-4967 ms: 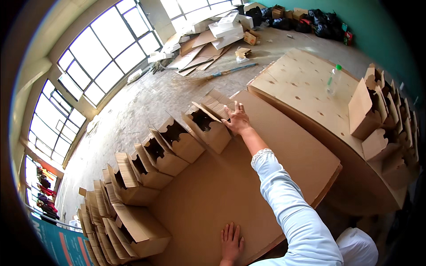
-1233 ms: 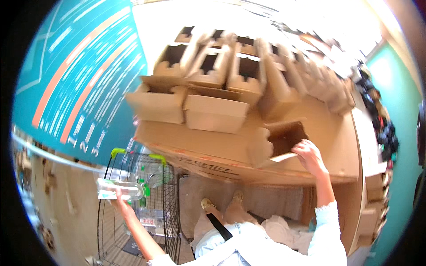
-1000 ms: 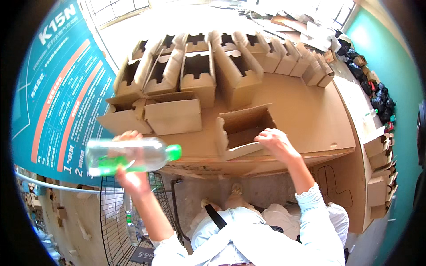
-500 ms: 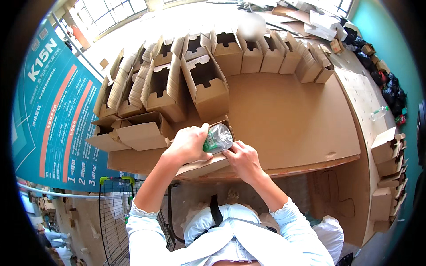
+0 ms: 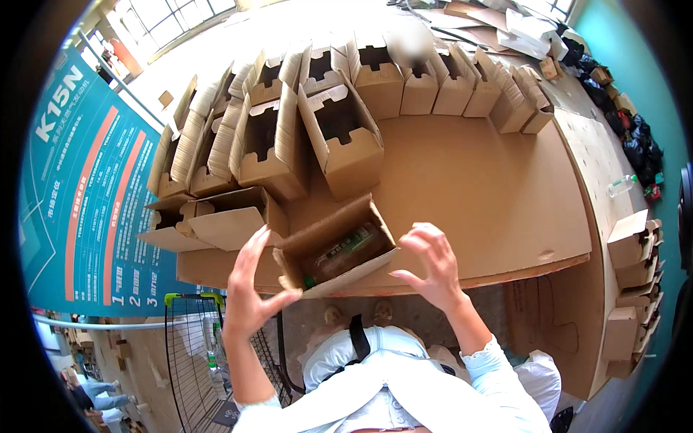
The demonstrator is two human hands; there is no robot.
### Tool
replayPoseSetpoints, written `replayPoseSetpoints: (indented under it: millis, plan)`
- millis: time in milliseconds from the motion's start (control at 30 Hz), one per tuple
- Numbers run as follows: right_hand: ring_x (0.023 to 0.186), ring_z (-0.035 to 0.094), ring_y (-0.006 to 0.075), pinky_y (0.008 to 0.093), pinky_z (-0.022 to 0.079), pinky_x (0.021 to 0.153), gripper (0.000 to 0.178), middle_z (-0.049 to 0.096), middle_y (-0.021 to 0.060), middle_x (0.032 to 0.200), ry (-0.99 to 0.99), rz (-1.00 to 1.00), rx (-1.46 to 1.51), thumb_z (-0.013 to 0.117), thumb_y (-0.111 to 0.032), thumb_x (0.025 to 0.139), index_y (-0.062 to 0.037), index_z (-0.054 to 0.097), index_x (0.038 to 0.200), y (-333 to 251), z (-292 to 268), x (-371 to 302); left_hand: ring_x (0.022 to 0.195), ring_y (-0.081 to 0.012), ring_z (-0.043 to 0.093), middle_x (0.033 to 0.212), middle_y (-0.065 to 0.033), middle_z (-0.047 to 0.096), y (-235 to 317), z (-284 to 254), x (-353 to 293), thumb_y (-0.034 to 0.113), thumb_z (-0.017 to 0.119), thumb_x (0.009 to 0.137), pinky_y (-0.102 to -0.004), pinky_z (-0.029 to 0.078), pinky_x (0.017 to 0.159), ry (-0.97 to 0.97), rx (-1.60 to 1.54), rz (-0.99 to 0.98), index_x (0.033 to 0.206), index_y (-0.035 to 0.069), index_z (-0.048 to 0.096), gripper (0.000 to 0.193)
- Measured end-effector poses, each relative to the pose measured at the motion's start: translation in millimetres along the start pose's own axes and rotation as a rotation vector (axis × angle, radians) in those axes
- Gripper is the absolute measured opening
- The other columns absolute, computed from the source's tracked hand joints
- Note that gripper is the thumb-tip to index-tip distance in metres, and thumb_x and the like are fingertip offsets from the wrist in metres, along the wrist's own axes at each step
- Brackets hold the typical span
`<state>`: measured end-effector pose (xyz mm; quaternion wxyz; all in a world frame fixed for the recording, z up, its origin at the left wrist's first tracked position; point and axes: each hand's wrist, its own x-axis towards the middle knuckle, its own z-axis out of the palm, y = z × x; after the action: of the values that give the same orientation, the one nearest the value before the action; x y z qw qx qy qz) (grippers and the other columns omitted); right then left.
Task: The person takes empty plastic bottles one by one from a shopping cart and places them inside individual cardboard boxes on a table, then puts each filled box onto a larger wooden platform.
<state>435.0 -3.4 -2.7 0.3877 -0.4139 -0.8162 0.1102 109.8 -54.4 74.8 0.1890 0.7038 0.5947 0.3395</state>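
A cardboard box with its top open stands at the front edge of the table, between my two hands. Inside it a clear plastic bottle with a green label and green cap lies on its side. My left hand is just off the box's left end, fingers spread and holding nothing. Past the right end, my right hand hovers with thumb and fingers apart, also holding nothing.
Several open cardboard boxes line the table's left and back. Bare cardboard tabletop lies to the right. A black wire cart stands lower left, by a teal banner. Another bottle lies on the right-hand board.
The bottle has gone from my left hand down into the box and now lies flat there. Both hands have let go and moved apart to either side.
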Motion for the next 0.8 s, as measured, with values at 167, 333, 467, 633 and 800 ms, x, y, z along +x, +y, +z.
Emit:
replayPoseSetpoints:
  millis: [167, 333, 467, 633, 800]
  plan:
    - [0.114, 0.060, 0.0317, 0.0422, 0.043, 0.107, 0.060, 0.062, 0.0121, 0.126, -0.158, 0.178, 0.545, 0.085, -0.020, 0.070, -0.0054, 0.060, 0.123, 12.5, 29.7, 12.7, 0.133, -0.0350, 0.049, 0.136, -0.0198, 0.056, -31.6, 56.9, -53.3, 0.031, 0.084, 0.071, -0.0452, 0.040, 0.110, 0.011, -0.185, -0.085, 0.124, 0.004, 0.063, 0.063]
    - [0.110, 0.059, 0.0328, 0.0454, 0.043, 0.104, 0.058, 0.060, 0.0121, 0.125, -0.322, 0.431, 0.287, 0.085, -0.019, 0.070, -0.0055, 0.062, 0.122, 22.1, 46.1, 21.8, 0.135, -0.0359, 0.045, 0.138, -0.0206, 0.054, -49.2, 99.5, -49.2, 0.020, 0.082, 0.072, -0.0470, 0.034, 0.111, 0.172, -0.053, -0.179, 0.118, 0.000, 0.063, 0.054]
    - [0.125, 0.048, 0.0336, 0.0456, 0.039, 0.108, 0.070, 0.049, 0.0139, 0.137, -0.172, -0.027, -0.200, 0.086, -0.027, 0.069, -0.0059, 0.057, 0.130, 3.3, 33.4, 68.3, 0.144, -0.0336, 0.031, 0.151, -0.0164, 0.039, -29.4, 80.4, -18.1, 0.021, 0.084, 0.068, -0.0495, 0.021, 0.118, 0.288, 0.251, -0.036, 0.143, 0.004, 0.040, 0.089]
    - [0.137, 0.037, 0.0367, 0.0470, 0.035, 0.113, 0.091, 0.043, 0.0167, 0.142, -0.566, -0.079, -0.058, 0.084, -0.042, 0.069, -0.0087, 0.044, 0.144, 24.3, 45.6, 66.9, 0.144, -0.0390, 0.028, 0.151, -0.0164, 0.040, -61.2, 78.9, -24.6, 0.032, 0.082, 0.071, -0.0506, 0.026, 0.117, -0.052, 0.381, 0.143, 0.148, 0.007, 0.038, 0.092]
    - [0.144, 0.025, 0.0399, 0.0513, 0.031, 0.114, 0.106, 0.025, 0.0156, 0.157, -0.685, -0.300, -0.116, 0.087, -0.040, 0.063, -0.0173, 0.033, 0.152, 17.6, 48.6, 65.4, 0.143, -0.0443, 0.026, 0.161, -0.0210, 0.007, -46.2, 77.3, -37.7, 0.022, 0.087, 0.066, -0.0496, 0.034, 0.114, -0.223, 0.125, 0.009, 0.151, 0.021, 0.036, 0.099]
